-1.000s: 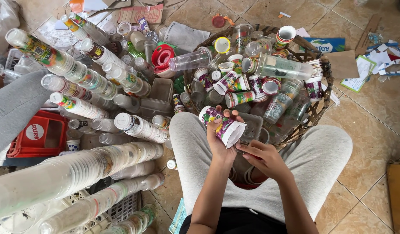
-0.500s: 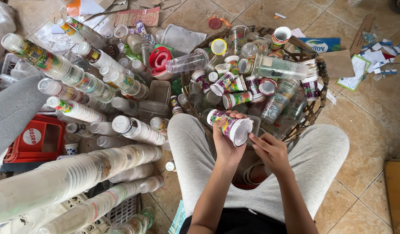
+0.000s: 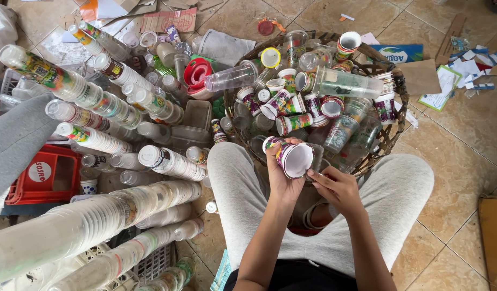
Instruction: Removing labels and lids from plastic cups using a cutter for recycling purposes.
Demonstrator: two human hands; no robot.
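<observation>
Left hand (image 3: pixel 281 180) is gripping one printed paper cup (image 3: pixel 290 156) over the lap, at the wicker basket's (image 3: pixel 395 126) near rim. Right hand (image 3: pixel 337 186) is resting half-curled, holding nothing, fingertips beside the cup. Basket is holding roughly twenty cups; uncountable stacked cup columns (image 3: pixel 97 215) are lying left.

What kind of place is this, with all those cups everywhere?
Probably a home recycling sorting spot: a round woven basket full of used plastic cups, long nested stacks of clear cups, and paper scraps on the tiled floor.
</observation>
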